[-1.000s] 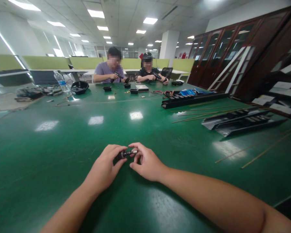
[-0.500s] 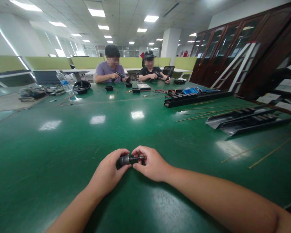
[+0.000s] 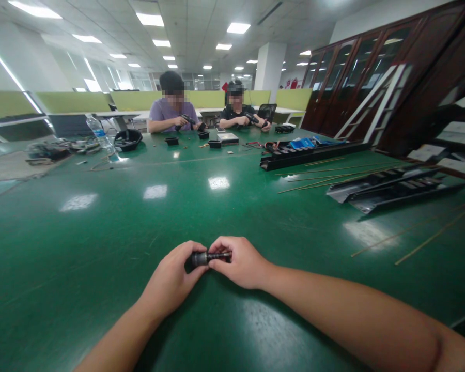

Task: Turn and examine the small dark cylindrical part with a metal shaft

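Note:
Low in the middle of the head view, my left hand (image 3: 174, 276) is closed around a dark cylindrical part (image 3: 199, 259), which lies on its side. From its right end a thin stepped metal shaft (image 3: 218, 256) runs into my right hand (image 3: 242, 262). The thumb and fingers of my right hand are curled around the shaft's far end and hide some of it. Both hands sit close together, just above or against the green table (image 3: 147, 222). What kind of part this is I cannot make out.
Two people work across the table: one in a purple shirt (image 3: 170, 111), one in black (image 3: 236, 108). Black metal channels (image 3: 387, 191) and thin rods (image 3: 325, 182) lie to the right. A water bottle (image 3: 98, 132), a black bowl (image 3: 127, 139) and small black trays (image 3: 215, 144) stand farther back.
My right hand has shifted slightly left, closer to the cylinder, with its thumb and fingers nearer its end. My left hand keeps its grip. The view has moved a little.

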A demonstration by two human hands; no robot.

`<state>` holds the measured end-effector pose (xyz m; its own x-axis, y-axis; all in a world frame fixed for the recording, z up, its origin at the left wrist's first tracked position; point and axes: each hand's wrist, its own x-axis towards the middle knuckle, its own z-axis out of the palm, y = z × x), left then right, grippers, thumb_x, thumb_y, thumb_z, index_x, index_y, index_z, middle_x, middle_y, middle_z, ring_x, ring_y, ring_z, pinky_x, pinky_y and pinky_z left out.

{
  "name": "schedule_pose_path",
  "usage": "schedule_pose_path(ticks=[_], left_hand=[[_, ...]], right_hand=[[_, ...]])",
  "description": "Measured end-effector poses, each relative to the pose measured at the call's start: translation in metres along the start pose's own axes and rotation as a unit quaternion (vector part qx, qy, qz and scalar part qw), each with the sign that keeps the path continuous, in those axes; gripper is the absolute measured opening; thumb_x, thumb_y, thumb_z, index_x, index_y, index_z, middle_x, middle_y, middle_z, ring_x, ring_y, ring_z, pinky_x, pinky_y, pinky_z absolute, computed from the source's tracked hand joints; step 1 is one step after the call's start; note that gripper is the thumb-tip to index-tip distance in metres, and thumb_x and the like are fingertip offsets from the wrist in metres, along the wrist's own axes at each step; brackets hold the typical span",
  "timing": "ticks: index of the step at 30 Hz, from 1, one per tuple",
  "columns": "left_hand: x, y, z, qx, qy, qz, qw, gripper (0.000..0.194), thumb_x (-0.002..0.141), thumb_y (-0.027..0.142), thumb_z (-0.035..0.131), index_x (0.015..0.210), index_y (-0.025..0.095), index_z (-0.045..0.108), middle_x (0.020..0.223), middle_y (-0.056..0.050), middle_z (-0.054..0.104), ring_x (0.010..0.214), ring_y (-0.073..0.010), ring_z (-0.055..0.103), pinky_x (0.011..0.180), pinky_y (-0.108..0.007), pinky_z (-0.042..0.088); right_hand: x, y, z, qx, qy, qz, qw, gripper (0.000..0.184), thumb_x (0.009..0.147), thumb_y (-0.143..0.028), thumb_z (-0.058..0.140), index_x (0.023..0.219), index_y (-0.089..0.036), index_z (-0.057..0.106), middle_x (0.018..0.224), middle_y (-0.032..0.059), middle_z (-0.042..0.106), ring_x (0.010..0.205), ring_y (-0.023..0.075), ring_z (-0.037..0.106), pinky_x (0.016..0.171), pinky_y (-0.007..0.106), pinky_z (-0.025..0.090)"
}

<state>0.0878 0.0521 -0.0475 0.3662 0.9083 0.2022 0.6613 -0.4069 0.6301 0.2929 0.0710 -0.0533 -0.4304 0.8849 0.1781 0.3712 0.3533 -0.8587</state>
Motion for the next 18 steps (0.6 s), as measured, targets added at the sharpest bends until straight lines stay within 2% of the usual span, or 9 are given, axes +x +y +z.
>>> schedule_pose_path(ticks=[18], left_hand=[[-0.0005, -0.0008, -0.0004, -0.009, 0.001, 0.0, 1.0, 0.018, 0.088, 0.024, 0.063, 0.105, 0.026, 0.06, 0.104, 0.001, 0.065, 0.098, -0.0177, 0.061, 0.087, -0.031, 0.046]], right_hand=[[-0.0013, -0.0001, -0.0002, 0.011, -0.003, 0.017, 1.0, 0.014, 0.079, -0.02, 0.069, 0.092, -0.016, 0.07, 0.081, 0.0019, 0.07, 0.071, 0.0141, 0.062, 0.063, 0.024, 0.045]])
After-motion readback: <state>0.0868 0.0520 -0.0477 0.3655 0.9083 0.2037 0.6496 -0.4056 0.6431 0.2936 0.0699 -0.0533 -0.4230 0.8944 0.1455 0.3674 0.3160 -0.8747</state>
